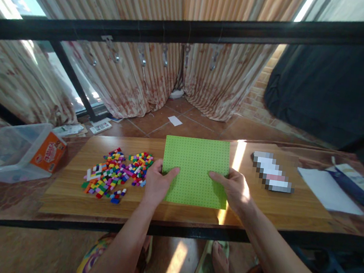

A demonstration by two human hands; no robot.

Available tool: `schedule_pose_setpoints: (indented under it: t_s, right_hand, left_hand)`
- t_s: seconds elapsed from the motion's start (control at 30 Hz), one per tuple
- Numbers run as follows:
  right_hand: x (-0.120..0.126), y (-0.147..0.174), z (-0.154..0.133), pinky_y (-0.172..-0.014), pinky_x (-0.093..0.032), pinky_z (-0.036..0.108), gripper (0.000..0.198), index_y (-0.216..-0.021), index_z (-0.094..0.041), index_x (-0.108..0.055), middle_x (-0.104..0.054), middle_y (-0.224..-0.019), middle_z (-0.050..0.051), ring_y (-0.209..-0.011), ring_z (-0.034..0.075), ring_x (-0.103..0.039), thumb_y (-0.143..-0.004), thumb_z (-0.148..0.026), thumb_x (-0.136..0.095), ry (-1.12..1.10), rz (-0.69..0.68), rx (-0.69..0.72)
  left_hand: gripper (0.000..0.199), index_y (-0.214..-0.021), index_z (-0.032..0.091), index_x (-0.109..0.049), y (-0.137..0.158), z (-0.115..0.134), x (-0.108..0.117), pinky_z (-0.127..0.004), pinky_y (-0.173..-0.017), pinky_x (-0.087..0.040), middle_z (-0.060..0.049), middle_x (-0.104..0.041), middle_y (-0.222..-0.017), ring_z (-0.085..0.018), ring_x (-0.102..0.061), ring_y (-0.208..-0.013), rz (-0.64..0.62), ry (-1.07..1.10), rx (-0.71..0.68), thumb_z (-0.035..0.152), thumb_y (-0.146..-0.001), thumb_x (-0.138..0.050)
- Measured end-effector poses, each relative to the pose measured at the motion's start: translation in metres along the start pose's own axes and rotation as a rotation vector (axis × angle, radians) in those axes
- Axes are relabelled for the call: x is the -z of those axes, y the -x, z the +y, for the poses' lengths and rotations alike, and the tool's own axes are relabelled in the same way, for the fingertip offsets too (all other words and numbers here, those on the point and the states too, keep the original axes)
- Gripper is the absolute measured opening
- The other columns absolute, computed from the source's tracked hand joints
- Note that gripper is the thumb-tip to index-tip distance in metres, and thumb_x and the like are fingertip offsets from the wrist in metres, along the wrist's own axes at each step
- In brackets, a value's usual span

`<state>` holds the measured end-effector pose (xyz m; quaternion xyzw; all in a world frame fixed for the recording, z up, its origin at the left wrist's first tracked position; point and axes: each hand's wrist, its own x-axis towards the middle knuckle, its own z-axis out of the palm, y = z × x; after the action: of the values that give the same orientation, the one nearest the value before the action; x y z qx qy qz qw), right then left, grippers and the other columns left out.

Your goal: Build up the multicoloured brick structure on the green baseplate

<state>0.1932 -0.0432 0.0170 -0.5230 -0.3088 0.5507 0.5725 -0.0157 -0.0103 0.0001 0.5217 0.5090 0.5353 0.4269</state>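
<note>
A green studded baseplate [196, 156] is held in front of me over the middle of the wooden board. My left hand [158, 180] grips its left edge, thumb on the top face and fingers hidden behind. On the opposite edge, my right hand [233, 189] has the same hold, its thumb pointing inward. Whether the plate touches the board underneath cannot be seen. Just left of my left hand lies a loose spread of small multicoloured building bricks [118, 170].
The wooden board [266, 211] bears the bricks and a phone-like object [272, 172], blurred out. A clear plastic bin [11, 148] with an orange label stands at left. White paper [330, 189] lies at right. A dark metal rail [197, 30] crosses beyond, before curtains [135, 80].
</note>
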Motion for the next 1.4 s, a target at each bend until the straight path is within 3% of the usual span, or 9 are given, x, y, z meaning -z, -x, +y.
schedule_pose_setpoints:
  t_s: [0.23, 0.37, 0.5, 0.6, 0.7, 0.77, 1.03, 1.23, 1.4]
  right_hand:
    - [-0.003, 0.001, 0.001, -0.066, -0.061, 0.036, 0.036, -0.083, -0.021, -0.074, -0.077, -0.079, 0.005, -0.064, 0.02, -0.071, -0.053, -0.036, -0.089, 0.002, -0.005, 0.05]
    - [0.005, -0.003, -0.002, -0.074, -0.06, 0.039, 0.034, -0.088, -0.022, -0.075, -0.077, -0.082, 0.004, -0.07, 0.02, -0.071, -0.06, -0.038, -0.086, 0.074, -0.075, 0.159]
    - [0.022, -0.007, -0.008, -0.084, -0.058, 0.044, 0.024, -0.085, -0.023, -0.077, -0.077, -0.088, 0.005, -0.084, 0.024, -0.071, -0.07, -0.041, -0.079, 0.3, -0.175, 0.341]
    - [0.036, -0.008, -0.009, -0.083, -0.055, 0.043, 0.02, -0.087, -0.024, -0.078, -0.075, -0.096, 0.007, -0.09, 0.024, -0.068, -0.078, -0.041, -0.071, 0.624, -0.164, 0.59]
    - [0.045, -0.008, -0.005, -0.081, -0.053, 0.041, 0.023, -0.097, -0.027, -0.079, -0.072, -0.102, 0.009, -0.091, 0.024, -0.064, -0.083, -0.036, -0.064, 0.934, -0.206, 0.849]
    - [0.048, -0.008, 0.001, -0.078, -0.052, 0.04, 0.026, -0.103, -0.028, -0.078, -0.07, -0.103, 0.01, -0.09, 0.024, -0.062, -0.084, -0.034, -0.061, 1.051, -0.223, 0.926]
    - [0.067, -0.013, 0.035, -0.091, -0.052, 0.044, 0.041, -0.123, -0.028, -0.069, -0.068, -0.116, 0.009, -0.103, 0.024, -0.062, -0.095, -0.02, -0.04, 1.24, -0.293, 0.854]
    - [0.073, -0.009, 0.043, -0.098, -0.053, 0.043, 0.045, -0.128, -0.022, -0.064, -0.064, -0.13, 0.009, -0.115, 0.024, -0.062, -0.094, -0.015, -0.035, 1.25, -0.282, 0.78]
    - [0.074, -0.012, 0.045, -0.099, -0.053, 0.044, 0.051, -0.123, -0.018, -0.067, -0.067, -0.127, 0.011, -0.114, 0.024, -0.063, -0.085, -0.004, -0.036, 1.322, -0.309, 0.842]
  left_hand:
    - [0.019, -0.084, 0.017, -0.063, 0.002, 0.004, 0.0, -0.026, -0.069, -0.049, 0.0, -0.069, -0.078, -0.014, -0.062, -0.07, 0.019, -0.013, -0.007, 0.026, -0.071, -0.073]
    - [0.02, -0.085, 0.018, -0.063, -0.001, 0.002, 0.003, -0.027, -0.073, -0.051, -0.001, -0.071, -0.084, -0.015, -0.064, -0.076, -0.021, 0.034, -0.029, 0.028, -0.072, -0.073]
    - [0.019, -0.09, 0.019, -0.068, -0.003, 0.002, 0.013, -0.029, -0.079, -0.052, -0.002, -0.072, -0.088, -0.017, -0.066, -0.083, -0.062, -0.026, -0.096, 0.03, -0.075, -0.071]
    - [0.012, -0.087, 0.021, -0.072, -0.004, 0.004, 0.026, -0.035, -0.091, -0.051, -0.004, -0.074, -0.096, -0.02, -0.066, -0.094, -0.056, -0.236, -0.273, 0.022, -0.077, -0.067]
    - [0.026, -0.089, 0.024, -0.075, -0.003, 0.004, 0.037, -0.039, -0.099, -0.047, -0.005, -0.074, -0.107, -0.022, -0.065, -0.102, -0.133, -0.463, -0.452, 0.009, -0.073, -0.061]
    - [0.033, -0.095, 0.025, -0.075, -0.001, 0.001, 0.042, -0.041, -0.1, -0.046, -0.006, -0.073, -0.112, -0.023, -0.064, -0.104, -0.195, -0.568, -0.486, 0.006, -0.072, -0.061]
    - [0.045, -0.111, 0.024, -0.07, 0.012, -0.015, 0.051, -0.042, -0.094, -0.049, -0.007, -0.07, -0.115, -0.025, -0.059, -0.106, -0.499, -0.757, -0.542, 0.001, -0.074, -0.06]
    - [0.052, -0.113, 0.023, -0.07, 0.022, -0.024, 0.055, -0.043, -0.1, -0.05, -0.009, -0.069, -0.118, -0.022, -0.059, -0.111, -0.54, -0.774, -0.509, -0.007, -0.076, -0.049]
    - [0.051, -0.104, 0.024, -0.073, 0.025, -0.023, 0.052, -0.042, -0.099, -0.051, -0.007, -0.072, -0.109, -0.021, -0.063, -0.105, -0.56, -0.75, -0.471, -0.009, -0.072, -0.049]
